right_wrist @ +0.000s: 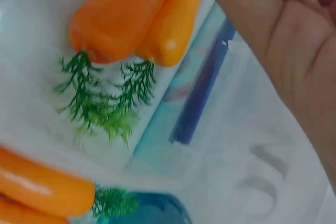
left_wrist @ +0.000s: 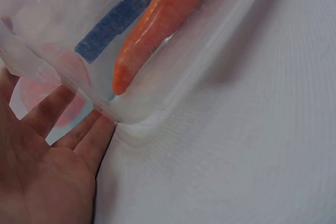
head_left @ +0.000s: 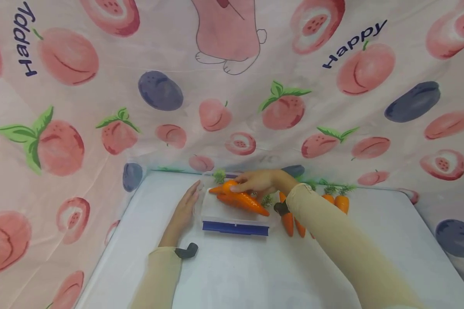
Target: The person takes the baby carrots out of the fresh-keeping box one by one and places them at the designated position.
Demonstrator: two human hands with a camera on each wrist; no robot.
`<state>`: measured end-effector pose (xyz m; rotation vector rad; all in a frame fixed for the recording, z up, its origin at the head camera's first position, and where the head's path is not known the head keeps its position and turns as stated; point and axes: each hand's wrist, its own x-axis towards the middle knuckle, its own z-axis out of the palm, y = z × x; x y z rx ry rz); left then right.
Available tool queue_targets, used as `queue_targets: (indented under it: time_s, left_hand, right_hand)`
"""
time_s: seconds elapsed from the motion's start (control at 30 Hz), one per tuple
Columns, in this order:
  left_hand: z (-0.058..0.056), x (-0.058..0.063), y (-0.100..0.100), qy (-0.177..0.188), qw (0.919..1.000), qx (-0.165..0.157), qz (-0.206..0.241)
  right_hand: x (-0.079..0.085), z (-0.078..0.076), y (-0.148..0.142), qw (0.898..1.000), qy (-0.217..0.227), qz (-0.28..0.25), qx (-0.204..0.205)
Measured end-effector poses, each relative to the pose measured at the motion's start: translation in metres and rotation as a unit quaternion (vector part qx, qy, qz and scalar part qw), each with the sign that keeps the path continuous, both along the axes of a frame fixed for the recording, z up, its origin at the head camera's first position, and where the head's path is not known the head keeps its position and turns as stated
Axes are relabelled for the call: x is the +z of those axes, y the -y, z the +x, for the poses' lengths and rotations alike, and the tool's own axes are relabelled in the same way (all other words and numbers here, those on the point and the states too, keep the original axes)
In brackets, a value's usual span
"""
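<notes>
A clear plastic box [head_left: 212,210] with blue latches holds orange toy carrots [head_left: 247,204] with green leafy tops. In the head view my right hand [head_left: 261,181] reaches over the box and grips a carrot [head_left: 230,185], its thumb against the orange side; the other fingers are partly hidden. Two carrots [right_wrist: 121,22] lie side by side in the right wrist view, below the right hand [right_wrist: 304,51]. My left hand [head_left: 185,210] rests along the box's left wall. Its fingers look extended against the clear plastic in the left wrist view, where a carrot [left_wrist: 152,27] shows through.
More carrots [head_left: 288,223] lie on the white table [head_left: 232,266] to the right of the box, partly hidden by the right forearm. A fruit-patterned cloth [head_left: 247,86] hangs behind the table. Dark straps [head_left: 187,251] sit at the wrists.
</notes>
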<state>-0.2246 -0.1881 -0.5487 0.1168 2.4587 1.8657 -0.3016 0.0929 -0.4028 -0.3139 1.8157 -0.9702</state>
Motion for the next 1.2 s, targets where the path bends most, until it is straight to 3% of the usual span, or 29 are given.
queue_targets:
  time_s: [0.17, 0.4, 0.83, 0.97, 1.2]
  left_hand:
    - [-0.001, 0.0, 0.0, 0.012, 0.9999, 0.005, -0.006]
    - [0.0, -0.001, 0.001, -0.001, 0.9999, 0.003, 0.01]
    - [-0.001, -0.004, 0.0, 0.006, 0.9999, 0.002, 0.015]
    - [0.0, -0.004, 0.001, 0.006, 0.9998, 0.004, 0.016]
    - [0.0, -0.003, 0.001, 0.006, 1.0, 0.006, 0.002]
  right_hand:
    - [0.01, 0.005, -0.015, 0.998, -0.035, -0.035, -0.046]
    - [0.017, 0.012, -0.034, 0.991, -0.076, -0.061, -0.093]
    - [0.017, 0.033, -0.082, 0.962, -0.119, -0.086, -0.232]
    - [0.016, 0.039, -0.099, 0.952, -0.128, -0.095, -0.261]
    - [0.02, 0.051, -0.127, 0.944, -0.139, -0.113, -0.277]
